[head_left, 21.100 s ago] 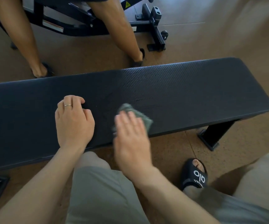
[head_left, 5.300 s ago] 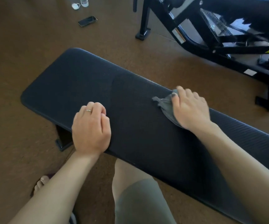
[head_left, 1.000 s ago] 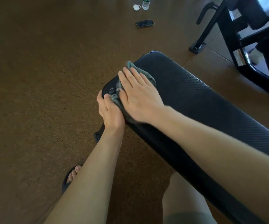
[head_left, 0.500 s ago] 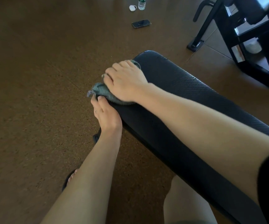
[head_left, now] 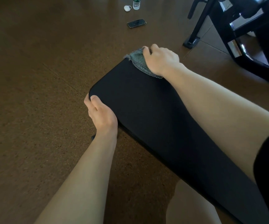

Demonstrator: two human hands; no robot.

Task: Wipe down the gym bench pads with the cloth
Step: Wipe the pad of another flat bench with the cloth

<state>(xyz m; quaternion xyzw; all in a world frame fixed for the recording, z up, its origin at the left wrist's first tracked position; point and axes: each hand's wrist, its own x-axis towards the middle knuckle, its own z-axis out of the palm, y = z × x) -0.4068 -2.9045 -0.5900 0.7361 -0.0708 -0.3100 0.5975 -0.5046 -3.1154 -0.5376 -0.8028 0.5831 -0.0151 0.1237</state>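
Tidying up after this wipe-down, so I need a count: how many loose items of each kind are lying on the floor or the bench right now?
Cloth: 1, on the bench pad under the right hand
Phone: 1, floor
Water bottle: 1, floor
Small white object: 1, floor
Total: 4

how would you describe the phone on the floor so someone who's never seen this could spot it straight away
Start at the long black padded gym bench and look past its rounded far end across the brown cork floor. The flat black rectangular phone lies there alone. Unlike the upright clear plastic bottle and small round white object beyond it, it is dark and flat.
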